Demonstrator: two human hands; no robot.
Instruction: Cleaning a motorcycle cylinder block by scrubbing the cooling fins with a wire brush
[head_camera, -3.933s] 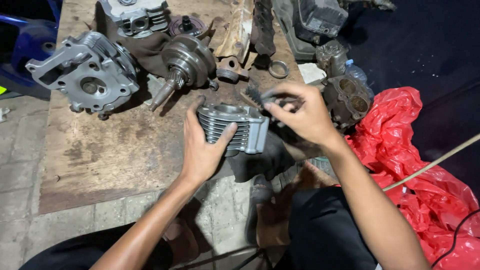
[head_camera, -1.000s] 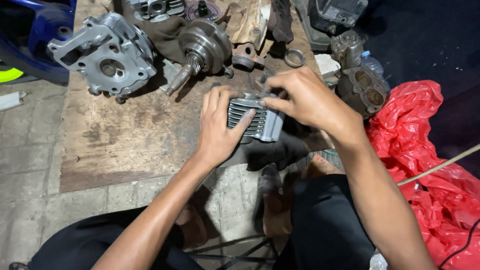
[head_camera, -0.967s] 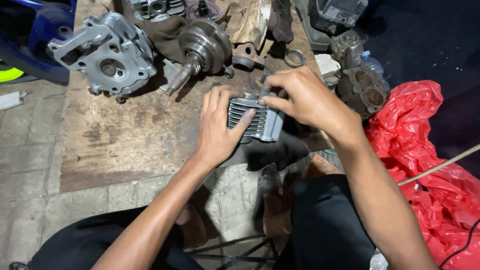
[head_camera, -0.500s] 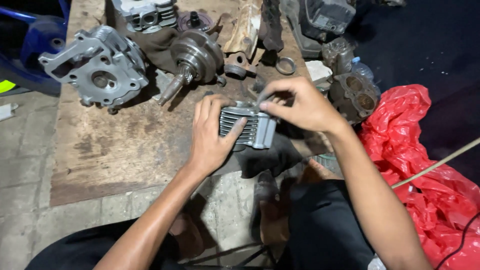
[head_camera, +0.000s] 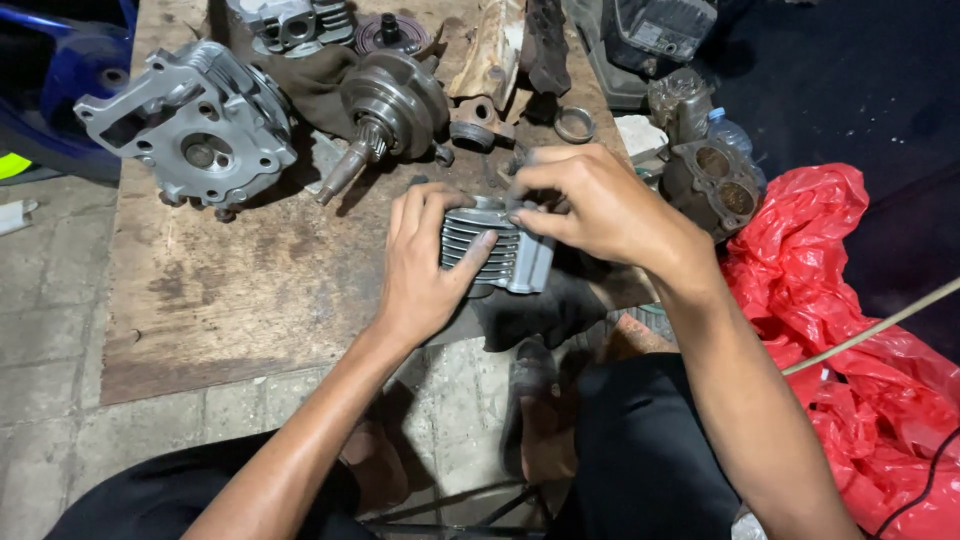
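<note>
Ribbed grey metal cylinder (head_camera: 500, 250) gripped by left hand (head_camera: 425, 265), right hand (head_camera: 590, 205) pinching its top.

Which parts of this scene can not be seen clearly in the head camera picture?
- Top of the finned cylinder: the right hand covers it, so whatever its fingertips pinch is hidden.
- Left side of the cylinder: wrapped by the left hand.
- Blue object: cut off by the left edge.
- Red plastic bag: runs out of the right edge.
- Parts at the far end of the wooden board: cut by the top edge.
</note>
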